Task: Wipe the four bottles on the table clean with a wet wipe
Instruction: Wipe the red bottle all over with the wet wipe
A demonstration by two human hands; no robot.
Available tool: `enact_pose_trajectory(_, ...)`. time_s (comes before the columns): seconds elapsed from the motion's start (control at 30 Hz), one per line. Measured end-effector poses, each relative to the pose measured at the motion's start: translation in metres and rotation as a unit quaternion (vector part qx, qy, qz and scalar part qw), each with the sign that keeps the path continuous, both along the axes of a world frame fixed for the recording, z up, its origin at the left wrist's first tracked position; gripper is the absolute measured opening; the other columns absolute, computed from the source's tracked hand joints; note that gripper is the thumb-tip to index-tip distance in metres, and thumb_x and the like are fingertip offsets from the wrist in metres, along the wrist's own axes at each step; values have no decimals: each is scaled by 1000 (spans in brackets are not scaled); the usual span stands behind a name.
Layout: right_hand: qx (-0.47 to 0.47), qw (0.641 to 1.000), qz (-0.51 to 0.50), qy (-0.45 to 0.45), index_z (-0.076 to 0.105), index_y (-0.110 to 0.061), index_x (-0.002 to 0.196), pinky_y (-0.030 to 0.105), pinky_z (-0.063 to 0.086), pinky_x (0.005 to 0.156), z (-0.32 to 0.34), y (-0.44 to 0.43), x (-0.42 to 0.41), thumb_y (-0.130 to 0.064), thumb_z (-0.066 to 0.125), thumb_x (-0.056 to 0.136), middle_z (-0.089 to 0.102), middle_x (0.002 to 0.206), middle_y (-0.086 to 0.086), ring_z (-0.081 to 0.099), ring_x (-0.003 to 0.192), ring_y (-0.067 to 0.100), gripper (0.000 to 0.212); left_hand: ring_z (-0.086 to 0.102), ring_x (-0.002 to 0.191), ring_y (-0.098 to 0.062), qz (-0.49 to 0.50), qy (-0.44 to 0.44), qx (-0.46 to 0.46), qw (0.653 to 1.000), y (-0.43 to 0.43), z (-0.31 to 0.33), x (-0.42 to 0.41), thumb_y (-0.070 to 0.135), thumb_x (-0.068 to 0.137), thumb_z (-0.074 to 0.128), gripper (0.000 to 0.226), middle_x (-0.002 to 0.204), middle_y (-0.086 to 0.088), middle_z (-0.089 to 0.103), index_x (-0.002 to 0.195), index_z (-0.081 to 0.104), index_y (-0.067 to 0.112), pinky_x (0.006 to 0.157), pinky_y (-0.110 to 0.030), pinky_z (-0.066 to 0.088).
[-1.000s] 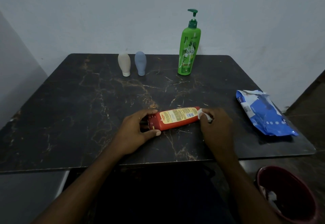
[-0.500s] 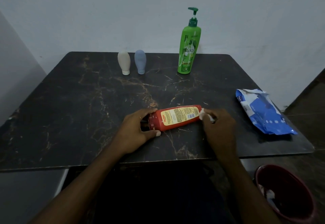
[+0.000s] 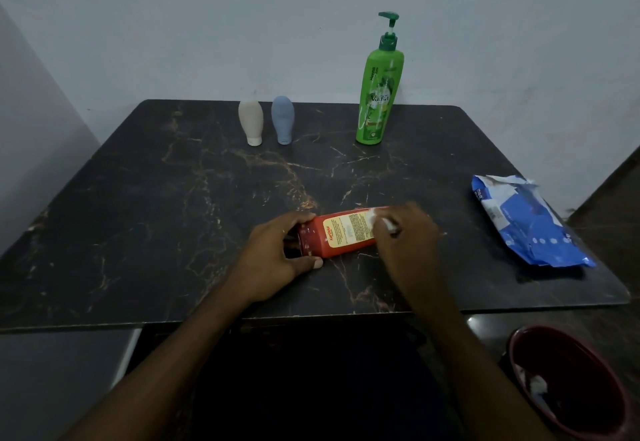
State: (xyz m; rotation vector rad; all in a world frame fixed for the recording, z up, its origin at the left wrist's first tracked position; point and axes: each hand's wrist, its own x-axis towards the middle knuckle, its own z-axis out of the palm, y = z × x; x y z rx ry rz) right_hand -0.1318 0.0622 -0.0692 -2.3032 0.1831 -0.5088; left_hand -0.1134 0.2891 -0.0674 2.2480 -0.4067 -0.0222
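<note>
A red bottle [image 3: 341, 234] with a yellow label lies on its side near the front of the dark marble table [image 3: 173, 215]. My left hand [image 3: 277, 257] grips its cap end. My right hand [image 3: 407, 236] presses a white wet wipe [image 3: 375, 222] onto the bottle's right half, covering that end. At the back stand a beige bottle [image 3: 251, 122], a blue-grey bottle [image 3: 283, 118] and a tall green pump bottle [image 3: 379, 91], all upright and apart from my hands.
A blue wet-wipe pack [image 3: 526, 224] lies open at the table's right edge. A dark red bin [image 3: 571, 385] holding used wipes sits on the floor at lower right. Walls close in behind and to the left.
My right hand with the wipe has slid left from the bottle's right tip onto its body. The left hand keeps its hold on the cap end.
</note>
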Motion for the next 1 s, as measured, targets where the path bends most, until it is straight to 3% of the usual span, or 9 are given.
enact_pose_trajectory(0.17,37,996,-77,5,68,-15,108,9,41,65,0,-15,-3,-21,62,96,66,108,4,61,87,5,14,56,103,8,-1,-7,-2,1000,-1,0,0,26,75,89,75,133,16,55,142,54,30,81,-4,44)
enact_pose_trajectory(0.33,-7,998,60,-24,69,-17,117,5,40,75,-3,60,-25,-20,62,96,59,117,-6,54,96,-1,22,62,110,-1,-3,-27,-13,1000,-1,-1,-1,25,71,92,75,133,11,61,138,58,26,95,-18,53)
enact_pose_trajectory(0.5,-23,992,111,-60,74,-14,110,1,36,75,1,56,-18,-18,64,94,62,108,-5,53,90,-1,19,64,109,-1,-7,-28,-20,999,0,-2,-1,21,71,93,73,130,10,64,136,60,25,92,-12,52)
enact_pose_trajectory(0.57,-22,996,74,-42,72,-16,111,2,37,70,-2,40,-14,-22,62,96,60,109,-8,52,89,-2,19,62,108,0,-3,-20,-16,1000,0,-1,-1,23,72,92,73,130,11,61,137,59,27,88,-9,50)
enact_pose_trajectory(0.7,38,998,-53,-2,67,-14,114,3,43,58,-4,-9,-4,-24,61,97,65,113,1,55,80,-7,21,61,113,-8,-6,-6,-10,1000,-1,0,-1,26,74,90,74,135,10,59,139,55,30,95,-24,53)
enact_pose_trajectory(0.8,33,995,-90,11,66,-16,119,4,39,58,-1,-13,-6,-23,59,98,61,120,3,56,87,-1,23,59,113,-6,-3,-2,-4,1000,-1,0,-1,27,75,89,73,135,13,57,139,54,31,91,-18,49)
enact_pose_trajectory(0.9,20,999,-27,4,64,-21,123,6,43,66,1,29,-15,-25,56,100,55,126,-4,52,93,-1,25,60,110,-3,-4,-10,-1,1000,-1,-1,-2,27,74,90,72,132,14,57,137,55,31,87,-15,49)
enact_pose_trajectory(1.0,-48,996,70,-34,64,-23,121,20,51,79,-4,67,-29,-28,54,100,53,123,-8,56,95,4,24,64,109,-4,-8,-21,-5,1000,-1,-2,-2,25,72,92,72,130,11,62,135,57,28,94,-26,56)
